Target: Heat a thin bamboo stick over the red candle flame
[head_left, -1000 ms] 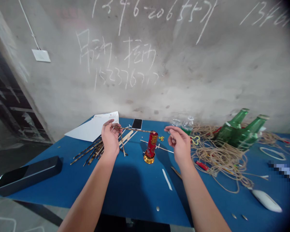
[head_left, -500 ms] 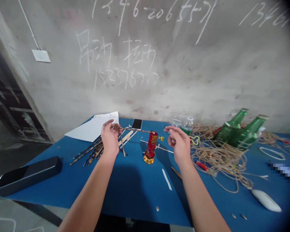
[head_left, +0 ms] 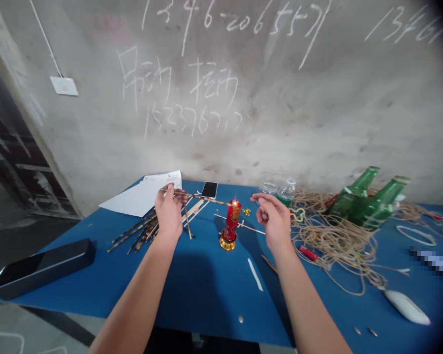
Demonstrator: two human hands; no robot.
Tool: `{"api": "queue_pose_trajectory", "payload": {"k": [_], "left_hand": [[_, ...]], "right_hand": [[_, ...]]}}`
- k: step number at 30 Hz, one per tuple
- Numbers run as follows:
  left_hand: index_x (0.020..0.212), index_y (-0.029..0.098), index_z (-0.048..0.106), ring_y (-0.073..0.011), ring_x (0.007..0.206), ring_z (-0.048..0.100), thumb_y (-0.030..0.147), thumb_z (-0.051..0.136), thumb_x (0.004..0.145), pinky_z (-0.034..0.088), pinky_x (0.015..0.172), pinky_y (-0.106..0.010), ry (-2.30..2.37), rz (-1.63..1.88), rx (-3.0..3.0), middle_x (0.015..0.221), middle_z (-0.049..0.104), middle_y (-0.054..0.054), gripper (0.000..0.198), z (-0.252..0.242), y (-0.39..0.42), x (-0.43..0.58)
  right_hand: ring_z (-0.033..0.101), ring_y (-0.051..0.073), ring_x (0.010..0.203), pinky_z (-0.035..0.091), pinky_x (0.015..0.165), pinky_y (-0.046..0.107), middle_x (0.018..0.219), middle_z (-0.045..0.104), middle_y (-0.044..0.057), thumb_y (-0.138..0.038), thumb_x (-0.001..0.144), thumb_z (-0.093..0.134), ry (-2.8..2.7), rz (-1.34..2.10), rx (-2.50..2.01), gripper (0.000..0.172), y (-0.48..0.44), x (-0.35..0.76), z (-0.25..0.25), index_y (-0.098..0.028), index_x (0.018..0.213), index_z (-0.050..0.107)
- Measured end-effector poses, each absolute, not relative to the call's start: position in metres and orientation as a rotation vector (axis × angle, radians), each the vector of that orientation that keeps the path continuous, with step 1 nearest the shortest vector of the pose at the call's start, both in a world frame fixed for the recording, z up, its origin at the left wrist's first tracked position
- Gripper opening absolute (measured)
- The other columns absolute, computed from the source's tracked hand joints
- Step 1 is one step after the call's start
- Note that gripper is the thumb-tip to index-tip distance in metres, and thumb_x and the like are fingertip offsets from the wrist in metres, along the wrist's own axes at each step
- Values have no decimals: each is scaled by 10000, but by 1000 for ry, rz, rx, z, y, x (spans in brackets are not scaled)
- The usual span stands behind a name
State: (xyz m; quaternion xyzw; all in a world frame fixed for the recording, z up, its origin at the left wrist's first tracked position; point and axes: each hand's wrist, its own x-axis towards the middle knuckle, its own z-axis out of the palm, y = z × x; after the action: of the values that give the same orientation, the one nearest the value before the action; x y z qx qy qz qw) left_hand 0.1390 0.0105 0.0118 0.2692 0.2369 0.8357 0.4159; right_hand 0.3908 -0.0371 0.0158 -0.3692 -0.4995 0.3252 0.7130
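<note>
The person's left hand (head_left: pixel 169 214) is gripping a long, thin, brown-striped stick (head_left: pixel 203 198) between the thumb and fingers, with the stick running across toward a lit red candle (head_left: pixel 232 222). The stick's far end is reaching right to the flame (head_left: pixel 235 202) at the candle's top, though I can't tell whether it is actually catching. The candle is standing upright in a gold holder (head_left: pixel 227 243) near the middle of the blue table (head_left: pixel 96 231).

The right hand (head_left: pixel 275 219) is hanging open and empty just beside the candle on the other side, its fingers loosely curled and touching nothing.

Below the left hand, a loose pile of similar sticks (head_left: pixel 140 235) is lying on the table, with a few paler strips scattered around it. Sheets of white paper (head_left: pixel 140 199) and a phone (head_left: pixel 209 190) are lying toward the wall. Off to the right, a tangle of twine (head_left: pixel 332 241) is sprawling around two green bottles (head_left: pixel 358 201), which are lying tilted on it. A black case (head_left: pixel 42 268) is sitting near the table's left edge.
</note>
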Motion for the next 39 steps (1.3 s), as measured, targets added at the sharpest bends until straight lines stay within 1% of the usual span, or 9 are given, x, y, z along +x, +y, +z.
{"api": "queue_pose_trajectory", "payload": {"k": [7, 18, 26, 30, 33, 39], "left_hand": [[949, 171, 625, -125, 620, 656, 335, 846, 785, 511, 643, -252, 609, 2105, 671, 750, 705, -11, 320, 13, 9, 141], [946, 160, 632, -124, 618, 664, 355, 854, 813, 521, 646, -249, 622, 2101, 668, 753, 709, -12, 323, 12, 9, 141], [845, 156, 641, -89, 589, 607, 336, 829, 869, 468, 595, -205, 655, 2068, 612, 708, 660, 0, 262, 15, 8, 140], [821, 157, 643, -44, 482, 491, 385, 844, 849, 356, 476, -180, 700, 2058, 653, 721, 658, 5, 306, 16, 6, 139], [846, 154, 669, -35, 474, 445, 424, 859, 829, 317, 446, -175, 680, 2049, 722, 732, 660, 2, 331, 16, 4, 140], [937, 170, 706, -45, 490, 449, 465, 865, 826, 328, 446, -176, 662, 2013, 799, 754, 672, -10, 353, 16, 2, 141]], "right_hand": [[442, 73, 465, 304, 434, 256, 939, 761, 52, -360, 841, 752, -1101, 734, -800, 182, -36, 391, 15, -215, 935, 809], [440, 78, 459, 312, 421, 258, 941, 765, 57, -374, 839, 738, -1108, 713, -818, 197, -37, 391, 16, -214, 935, 800], [442, 82, 460, 317, 417, 261, 942, 763, 56, -379, 844, 730, -1117, 700, -830, 195, -37, 391, 17, -219, 932, 797], [439, 78, 459, 324, 419, 260, 939, 763, 56, -383, 831, 740, -1104, 704, -825, 200, -37, 391, 17, -216, 927, 799], [441, 74, 462, 323, 426, 256, 927, 758, 51, -366, 826, 746, -1095, 713, -812, 188, -37, 391, 17, -215, 922, 804], [442, 78, 461, 323, 427, 260, 931, 760, 52, -377, 827, 742, -1085, 704, -824, 194, -38, 391, 18, -215, 916, 800]]}}
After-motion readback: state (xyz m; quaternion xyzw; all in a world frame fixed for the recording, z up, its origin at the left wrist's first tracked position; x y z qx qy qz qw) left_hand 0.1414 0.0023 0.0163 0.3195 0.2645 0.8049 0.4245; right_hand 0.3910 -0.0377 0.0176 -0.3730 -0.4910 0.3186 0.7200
